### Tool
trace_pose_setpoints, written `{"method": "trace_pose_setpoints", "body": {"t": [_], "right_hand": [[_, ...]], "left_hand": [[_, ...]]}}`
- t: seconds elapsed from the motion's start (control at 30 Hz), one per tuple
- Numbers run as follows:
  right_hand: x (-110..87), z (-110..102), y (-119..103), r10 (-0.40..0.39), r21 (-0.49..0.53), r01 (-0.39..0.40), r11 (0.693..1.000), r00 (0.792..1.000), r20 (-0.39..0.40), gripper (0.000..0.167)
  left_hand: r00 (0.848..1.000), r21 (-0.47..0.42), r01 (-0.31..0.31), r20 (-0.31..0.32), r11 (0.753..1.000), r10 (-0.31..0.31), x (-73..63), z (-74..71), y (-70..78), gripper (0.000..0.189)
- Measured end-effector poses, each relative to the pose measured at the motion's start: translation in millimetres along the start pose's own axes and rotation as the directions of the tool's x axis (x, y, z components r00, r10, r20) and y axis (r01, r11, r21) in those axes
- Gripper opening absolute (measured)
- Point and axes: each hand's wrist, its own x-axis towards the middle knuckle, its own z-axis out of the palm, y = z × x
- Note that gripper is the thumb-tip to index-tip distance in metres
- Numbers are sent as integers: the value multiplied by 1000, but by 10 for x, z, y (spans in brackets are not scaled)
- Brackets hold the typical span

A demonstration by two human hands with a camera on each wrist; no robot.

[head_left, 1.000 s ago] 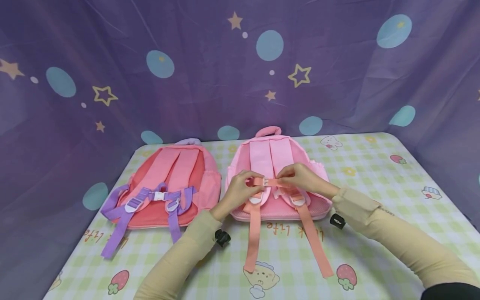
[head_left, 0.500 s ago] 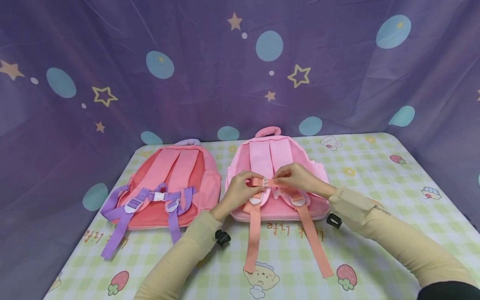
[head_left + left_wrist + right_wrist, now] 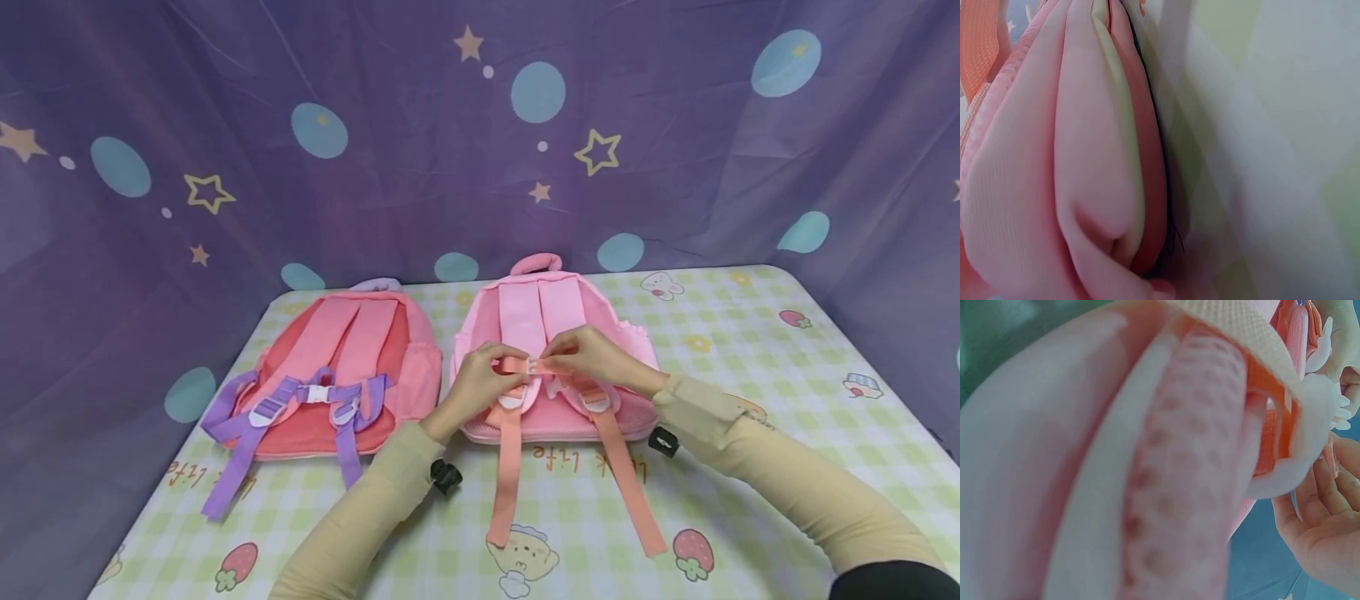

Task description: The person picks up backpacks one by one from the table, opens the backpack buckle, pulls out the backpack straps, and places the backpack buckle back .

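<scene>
A light pink backpack (image 3: pixel 558 425) lies back side up, its top handle pointing away from me. Over its middle, my left hand (image 3: pixel 480 379) pinches the left orange strap just behind a small white buckle (image 3: pixel 532 366). From the other side, my right hand (image 3: pixel 592 357) pinches the orange strap leading to that buckle. The fingers of both hands are close together at the buckle's two ends. White prongs (image 3: pixel 1341 415) of the buckle show between the hands in the right wrist view. In the left wrist view, pink fabric (image 3: pixel 1097 125) covers the left side and hides the hand.
To the left lies a coral backpack (image 3: pixel 330 437) with purple straps (image 3: pixel 238 467) joined by a white buckle (image 3: pixel 318 392). Two loose orange strap ends (image 3: pixel 507 492) trail toward me over the checked tablecloth (image 3: pixel 757 400). A purple patterned curtain (image 3: pixel 420 183) stands behind the table.
My right hand has shifted slightly left along the orange strap, closer to the buckle. The left hand and both backpacks stay almost in place.
</scene>
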Motion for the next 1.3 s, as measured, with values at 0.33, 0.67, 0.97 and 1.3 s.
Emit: {"method": "trace_pose_setpoints", "body": {"t": [0.33,0.67,0.97,1.3], "right_hand": [[1,13,12,29,-12,-29,1000,1000,5,15],[-48,-52,51,53,-45,-53,998,999,3,18],[-85,-99,72,65,17,-66,998,996,53,19],[-60,-75,119,35,32,-36,999,999,31,15]], "left_hand": [[1000,13,-25,-13,1000,25,-2,8,8,29],[1000,3,-25,-17,1000,25,-5,7,7,30],[999,5,-18,-29,1000,18,1,14,11,29],[1000,13,-21,-19,1000,22,1,8,-7,29]]}}
